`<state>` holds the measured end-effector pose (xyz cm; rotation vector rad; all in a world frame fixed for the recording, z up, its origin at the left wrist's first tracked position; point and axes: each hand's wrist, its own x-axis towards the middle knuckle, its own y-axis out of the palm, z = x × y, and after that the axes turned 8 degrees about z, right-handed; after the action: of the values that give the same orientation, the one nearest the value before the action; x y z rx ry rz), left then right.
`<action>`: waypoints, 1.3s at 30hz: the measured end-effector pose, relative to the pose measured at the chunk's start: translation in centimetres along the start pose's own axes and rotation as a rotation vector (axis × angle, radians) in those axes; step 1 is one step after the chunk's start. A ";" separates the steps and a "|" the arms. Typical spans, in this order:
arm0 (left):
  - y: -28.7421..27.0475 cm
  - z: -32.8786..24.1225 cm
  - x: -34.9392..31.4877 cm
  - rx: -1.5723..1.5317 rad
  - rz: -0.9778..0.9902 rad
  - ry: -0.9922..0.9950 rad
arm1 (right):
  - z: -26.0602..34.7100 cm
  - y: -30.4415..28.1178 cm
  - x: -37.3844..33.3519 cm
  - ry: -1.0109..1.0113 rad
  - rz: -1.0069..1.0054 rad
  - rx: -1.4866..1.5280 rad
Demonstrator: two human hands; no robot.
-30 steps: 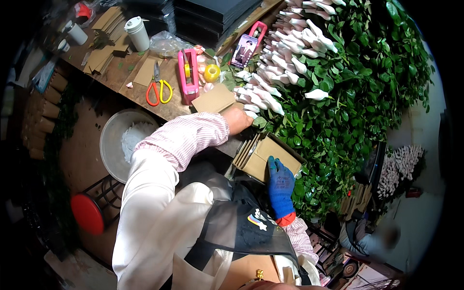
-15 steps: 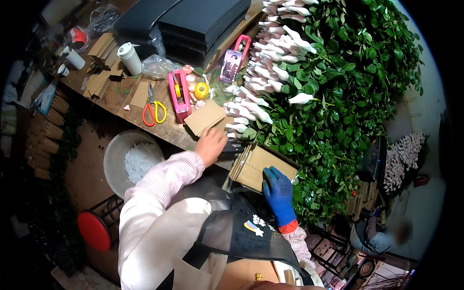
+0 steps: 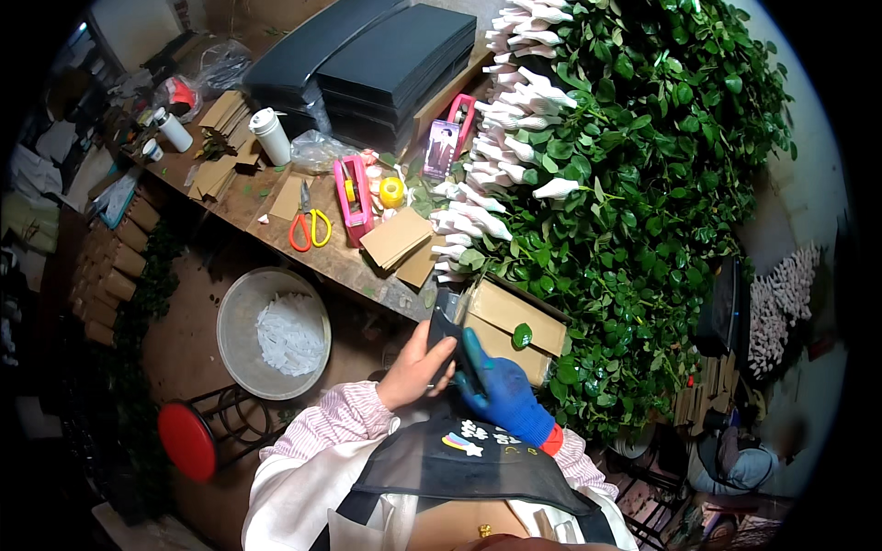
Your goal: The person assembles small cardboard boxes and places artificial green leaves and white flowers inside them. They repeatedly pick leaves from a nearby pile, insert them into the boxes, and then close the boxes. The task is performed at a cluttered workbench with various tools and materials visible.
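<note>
In front of my apron, my left hand (image 3: 415,369), bare, is wrapped around a black stapler-like tool (image 3: 445,321). It points up and away from me, its lower part hidden by my fingers. My right hand (image 3: 510,395), in a blue glove, closes on the tool's right side, with one finger stretched up along it. Just beyond the glove is an open box of flat brown cardboard pieces (image 3: 496,317). A loose green leaf (image 3: 522,336) lies on the cardboard.
Roses in white sleeves (image 3: 496,170) with dense leaves fill the right. On the table (image 3: 322,266) are scissors (image 3: 310,228), a pink tape dispenser (image 3: 355,202) and folded cardboard (image 3: 397,237). A bin of white scraps (image 3: 230,358) and a red stool (image 3: 186,441) stand left. Another person (image 3: 735,464) is lower right.
My left hand has left the folded cardboard on the table and now grips the black stapler-like tool. My right hand has come off the boxed cardboard and moved left to it. A leaf now shows there.
</note>
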<state>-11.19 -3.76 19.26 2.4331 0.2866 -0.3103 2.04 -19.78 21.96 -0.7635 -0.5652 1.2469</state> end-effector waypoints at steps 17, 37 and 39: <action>8.3 10.5 -8.0 0.638 -0.153 -0.077 | -3.9 -0.6 -9.1 0.123 0.189 0.665; 0.1 3.1 -9.6 0.396 -0.199 -0.026 | -1.2 1.6 -14.5 0.105 -0.444 0.412; -1.0 0.6 -8.4 0.639 -0.083 0.225 | 0.5 1.7 -13.4 0.174 -0.271 0.598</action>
<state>-19.49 -4.45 20.72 3.1008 0.4394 -0.1785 -2.57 -32.42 21.28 -0.2738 -0.1273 1.0071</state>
